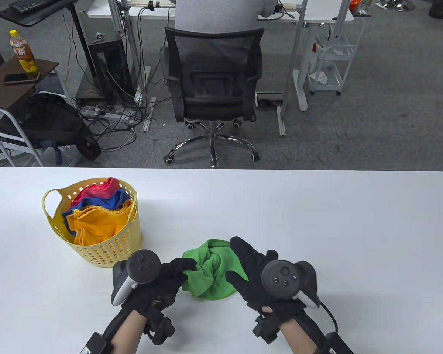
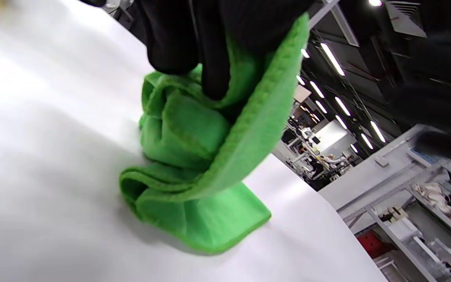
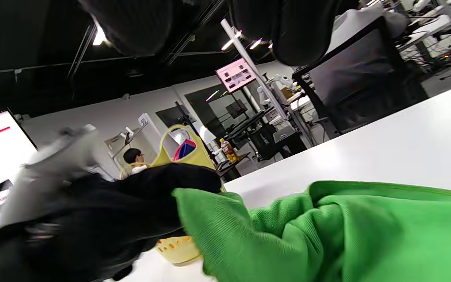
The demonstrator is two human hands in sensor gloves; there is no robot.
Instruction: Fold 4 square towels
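black office chair (image 1: 214, 84) beyond surface (image 1: 317, 221), person seated | tea bottle (image 1: 23, 55) beside phone (image 1: 20, 78) on brown side table | white cart (image 1: 330, 61) far right | backpack (image 1: 55, 125) on floor

From above, we cannot see how the right hand (image 1: 260, 269) meets the green towel (image 1: 210, 271): its palm hides the cloth's right edge. The towel is bunched, so its corners stay lost in the folds. In the basket (image 1: 107, 250) the blue and red towels show only as slivers behind the orange towel (image 1: 96, 225). At the right wrist, the left hand (image 3: 92, 219) is smeared (too blurred to count fingers), and the picture's bottom edge cuts the towel off.
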